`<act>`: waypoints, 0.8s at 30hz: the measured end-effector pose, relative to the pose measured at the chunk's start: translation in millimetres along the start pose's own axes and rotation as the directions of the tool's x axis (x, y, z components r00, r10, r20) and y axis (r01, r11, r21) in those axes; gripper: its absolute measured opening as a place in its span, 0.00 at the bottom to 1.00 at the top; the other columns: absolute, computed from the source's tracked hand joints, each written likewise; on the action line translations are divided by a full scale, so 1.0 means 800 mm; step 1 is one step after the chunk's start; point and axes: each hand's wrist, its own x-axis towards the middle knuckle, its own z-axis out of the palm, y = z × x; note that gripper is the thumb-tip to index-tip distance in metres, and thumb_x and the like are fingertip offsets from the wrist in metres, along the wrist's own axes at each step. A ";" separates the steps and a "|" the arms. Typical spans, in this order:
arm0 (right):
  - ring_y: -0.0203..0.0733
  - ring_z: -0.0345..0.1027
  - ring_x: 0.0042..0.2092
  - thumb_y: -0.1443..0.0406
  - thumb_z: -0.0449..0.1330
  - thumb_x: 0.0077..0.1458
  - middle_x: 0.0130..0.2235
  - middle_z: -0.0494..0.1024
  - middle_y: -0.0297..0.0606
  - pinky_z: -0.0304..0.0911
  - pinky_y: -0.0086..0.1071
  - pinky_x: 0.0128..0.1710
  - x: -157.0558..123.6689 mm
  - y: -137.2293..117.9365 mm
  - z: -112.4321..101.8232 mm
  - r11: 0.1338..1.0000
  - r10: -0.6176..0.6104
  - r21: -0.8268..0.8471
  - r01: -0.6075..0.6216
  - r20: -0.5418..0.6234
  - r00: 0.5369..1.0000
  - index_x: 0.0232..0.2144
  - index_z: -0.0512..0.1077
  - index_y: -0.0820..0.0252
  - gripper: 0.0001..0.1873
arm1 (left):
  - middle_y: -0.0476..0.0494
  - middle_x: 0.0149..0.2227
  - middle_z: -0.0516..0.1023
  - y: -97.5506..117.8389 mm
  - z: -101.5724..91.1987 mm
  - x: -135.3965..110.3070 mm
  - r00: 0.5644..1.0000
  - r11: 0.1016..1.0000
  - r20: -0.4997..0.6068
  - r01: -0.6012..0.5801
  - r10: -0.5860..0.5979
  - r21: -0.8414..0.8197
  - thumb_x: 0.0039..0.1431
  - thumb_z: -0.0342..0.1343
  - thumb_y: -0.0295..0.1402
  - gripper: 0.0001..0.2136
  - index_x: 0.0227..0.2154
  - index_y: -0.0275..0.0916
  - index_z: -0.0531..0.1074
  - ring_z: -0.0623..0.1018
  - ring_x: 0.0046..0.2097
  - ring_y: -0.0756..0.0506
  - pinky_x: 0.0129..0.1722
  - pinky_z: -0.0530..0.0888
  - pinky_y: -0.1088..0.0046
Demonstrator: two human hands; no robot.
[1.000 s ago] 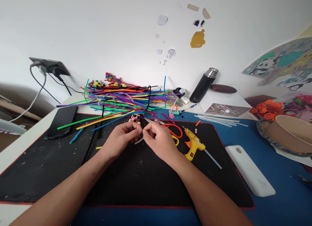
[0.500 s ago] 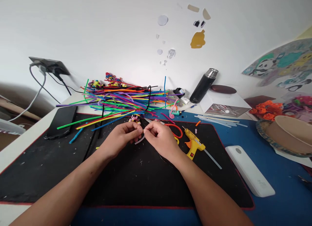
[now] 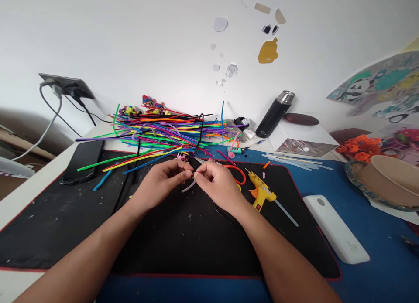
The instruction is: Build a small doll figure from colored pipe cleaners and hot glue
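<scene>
Above the black desk mat, my left hand and my right hand are pinched closed, with their fingertips almost touching. Between them is a short pale pipe cleaner, its loose end curving down to the left. Fingers cover the rest of it. Just behind my left hand lies a small pink, black and yellow figure, partly hidden. Scissors with red-orange handles lie behind my right hand, which covers part of them. A yellow hot glue gun rests to the right, a glue stick in its back.
A pile of coloured pipe cleaners lies at the back. A black phone is on the left. Along the right are a thermos, a white box, loose glue sticks, a white oblong device and a bowl.
The fingertips have shifted slightly apart, and a little more of the pale pipe cleaner shows between them. The camera view has moved a little; the other things stay in place.
</scene>
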 end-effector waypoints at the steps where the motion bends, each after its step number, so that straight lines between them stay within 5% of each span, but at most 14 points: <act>1: 0.35 0.60 0.25 0.62 0.60 0.60 0.23 0.68 0.27 0.53 0.30 0.26 0.000 0.000 0.000 1.000 0.002 0.003 -0.002 0.006 1.000 0.32 0.74 0.57 0.06 | 0.44 0.36 0.83 0.001 0.000 -0.001 1.000 1.000 -0.017 -0.020 0.020 0.009 0.54 0.70 0.51 0.19 0.36 0.39 0.82 0.77 0.36 0.44 0.38 0.74 0.69; 10: 0.35 0.60 0.25 0.63 0.61 0.60 0.24 0.69 0.27 0.53 0.30 0.25 0.000 0.001 0.000 1.000 0.005 0.016 -0.005 0.025 1.000 0.31 0.74 0.57 0.06 | 0.45 0.37 0.86 0.003 0.002 -0.006 0.993 0.963 -0.036 -0.097 0.109 0.251 0.60 0.65 0.43 0.10 0.35 0.42 0.84 0.81 0.40 0.41 0.43 0.74 0.68; 19: 0.36 0.64 0.27 0.61 0.60 0.63 0.26 0.73 0.29 0.56 0.30 0.28 0.000 0.003 0.000 1.000 -0.013 0.018 0.012 0.037 0.999 0.34 0.76 0.57 0.07 | 0.44 0.35 0.83 -0.005 -0.002 0.000 1.000 0.992 -0.012 0.007 -0.006 0.125 0.56 0.68 0.48 0.15 0.33 0.39 0.82 0.77 0.35 0.43 0.38 0.72 0.69; 24: 0.34 0.59 0.20 0.57 0.58 0.67 0.20 0.66 0.25 0.54 0.30 0.23 0.000 0.003 -0.002 0.987 0.029 0.156 -0.047 0.113 0.993 0.36 0.76 0.57 0.12 | 0.47 0.30 0.79 0.001 -0.003 0.002 0.999 0.999 0.005 0.049 -0.049 -0.005 0.52 0.71 0.47 0.16 0.31 0.39 0.80 0.74 0.31 0.47 0.33 0.71 0.71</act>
